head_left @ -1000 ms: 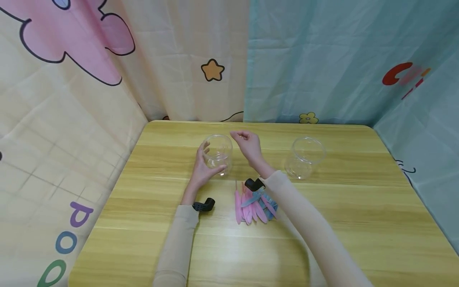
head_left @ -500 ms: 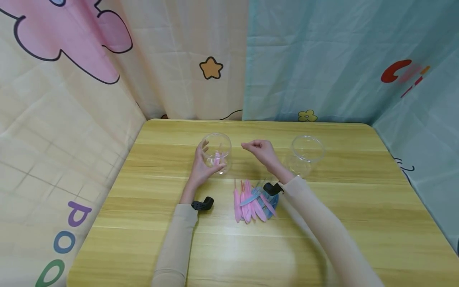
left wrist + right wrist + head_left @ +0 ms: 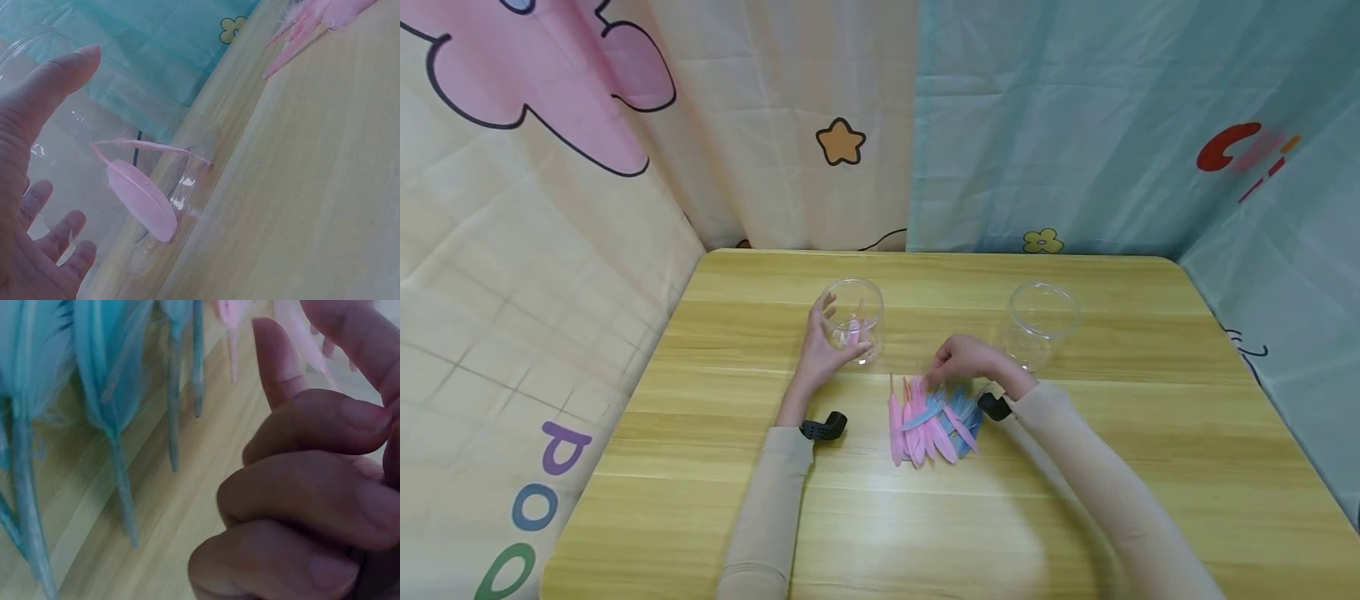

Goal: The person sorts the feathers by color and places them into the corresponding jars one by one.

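The desk point(image 3: 1150, 467) under my arms looks like pale yellow wood-grain laminate, smooth, with a soft sheen where the light pools near me. The jar point(image 3: 852, 321) against my left hand point(image 3: 820, 354) is clear plastic, glossy and thin-walled, throwing small white glints; a second jar point(image 3: 1039, 325) looks the same. The pink feather point(image 3: 142, 200) inside the first is matt and fine-barbed, with a stiff smooth quill. The feathers point(image 3: 934, 417) by my right hand point(image 3: 962, 360) are pink and blue, soft and downy at the base, with matt vanes. My sleeves point(image 3: 767, 517) are a smooth beige knit. The curtains point(image 3: 1075, 125) behind are thin printed cloth, creased with fold lines and faintly shiny.
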Action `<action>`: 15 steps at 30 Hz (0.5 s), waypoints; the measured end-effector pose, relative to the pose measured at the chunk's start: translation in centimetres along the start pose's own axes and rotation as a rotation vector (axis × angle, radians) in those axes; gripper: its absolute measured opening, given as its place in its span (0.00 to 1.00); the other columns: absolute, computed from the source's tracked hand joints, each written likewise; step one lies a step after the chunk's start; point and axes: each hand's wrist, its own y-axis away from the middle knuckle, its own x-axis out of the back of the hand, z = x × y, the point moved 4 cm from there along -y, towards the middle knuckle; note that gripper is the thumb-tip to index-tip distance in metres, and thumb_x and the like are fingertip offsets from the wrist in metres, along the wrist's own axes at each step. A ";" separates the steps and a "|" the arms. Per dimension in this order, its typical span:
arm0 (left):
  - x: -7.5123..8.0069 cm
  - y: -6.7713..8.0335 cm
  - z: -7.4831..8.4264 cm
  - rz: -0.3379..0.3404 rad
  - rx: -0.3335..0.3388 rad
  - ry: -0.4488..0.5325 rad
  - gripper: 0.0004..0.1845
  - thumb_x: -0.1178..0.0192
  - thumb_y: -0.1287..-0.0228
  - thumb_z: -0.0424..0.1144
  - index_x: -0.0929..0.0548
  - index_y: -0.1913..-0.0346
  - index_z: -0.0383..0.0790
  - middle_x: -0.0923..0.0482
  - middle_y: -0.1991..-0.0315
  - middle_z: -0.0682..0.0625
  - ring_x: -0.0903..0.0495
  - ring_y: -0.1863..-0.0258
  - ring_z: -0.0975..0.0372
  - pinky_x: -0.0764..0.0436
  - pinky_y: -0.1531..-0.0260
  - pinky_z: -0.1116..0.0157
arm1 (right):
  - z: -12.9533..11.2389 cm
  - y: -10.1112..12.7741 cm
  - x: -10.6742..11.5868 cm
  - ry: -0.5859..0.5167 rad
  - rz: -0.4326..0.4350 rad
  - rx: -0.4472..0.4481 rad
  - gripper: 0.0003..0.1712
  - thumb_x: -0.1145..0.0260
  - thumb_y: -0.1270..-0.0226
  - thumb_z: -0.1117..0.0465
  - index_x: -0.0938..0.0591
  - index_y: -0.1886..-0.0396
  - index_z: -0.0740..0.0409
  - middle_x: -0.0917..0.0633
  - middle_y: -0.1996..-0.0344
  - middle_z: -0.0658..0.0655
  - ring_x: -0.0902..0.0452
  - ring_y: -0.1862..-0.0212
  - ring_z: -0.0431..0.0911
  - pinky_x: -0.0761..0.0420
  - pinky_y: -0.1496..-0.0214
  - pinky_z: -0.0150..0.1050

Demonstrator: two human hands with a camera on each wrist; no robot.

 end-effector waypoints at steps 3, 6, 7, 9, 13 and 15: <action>0.0 0.0 0.0 0.001 -0.002 -0.004 0.60 0.22 0.59 0.47 0.53 0.27 0.65 0.49 0.29 0.54 0.44 0.33 0.53 0.39 0.41 0.42 | 0.3 0.1 -0.3 0.041 -0.024 -0.030 0.17 0.25 0.48 0.52 0.18 0.84 0.60 0.25 0.87 0.47 0.36 0.81 0.38 0.37 0.78 0.32; 0.0 -0.1 0.1 0.001 -0.003 -0.005 0.60 0.22 0.59 0.46 0.53 0.27 0.65 0.49 0.29 0.54 0.44 0.33 0.53 0.39 0.41 0.42 | 0.2 0.2 -0.5 0.077 -0.031 -0.048 0.19 0.24 0.50 0.52 0.19 0.86 0.59 0.28 0.89 0.45 0.38 0.83 0.38 0.39 0.80 0.31; 0.0 -0.1 0.1 0.002 -0.003 -0.004 0.60 0.22 0.59 0.46 0.53 0.27 0.65 0.49 0.29 0.54 0.44 0.33 0.53 0.39 0.41 0.42 | 0.2 0.3 -0.6 0.088 -0.032 -0.056 0.19 0.24 0.51 0.51 0.19 0.86 0.59 0.29 0.89 0.45 0.38 0.83 0.38 0.39 0.80 0.31; 0.0 -0.1 0.1 0.003 -0.006 -0.001 0.60 0.22 0.59 0.45 0.53 0.27 0.64 0.49 0.29 0.53 0.44 0.33 0.52 0.39 0.41 0.42 | 0.1 0.3 -0.8 0.118 -0.028 -0.069 0.18 0.24 0.51 0.51 0.19 0.86 0.58 0.29 0.89 0.45 0.37 0.83 0.38 0.38 0.81 0.30; 0.1 0.3 1.2 -0.002 -0.006 0.008 0.59 0.23 0.57 0.43 0.53 0.26 0.59 0.49 0.29 0.50 0.44 0.33 0.49 0.39 0.41 0.42 | 0.0 0.2 -1.1 0.168 -0.012 -0.084 0.18 0.24 0.52 0.50 0.20 0.87 0.54 0.29 0.89 0.44 0.36 0.83 0.38 0.37 0.81 0.31; 0.1 0.5 1.8 -0.007 0.000 0.008 0.58 0.24 0.55 0.40 0.53 0.26 0.53 0.49 0.29 0.46 0.45 0.33 0.47 0.40 0.41 0.41 | -0.1 0.1 -1.3 0.183 -0.005 -0.086 0.18 0.24 0.52 0.50 0.21 0.88 0.53 0.29 0.89 0.44 0.36 0.83 0.38 0.37 0.81 0.31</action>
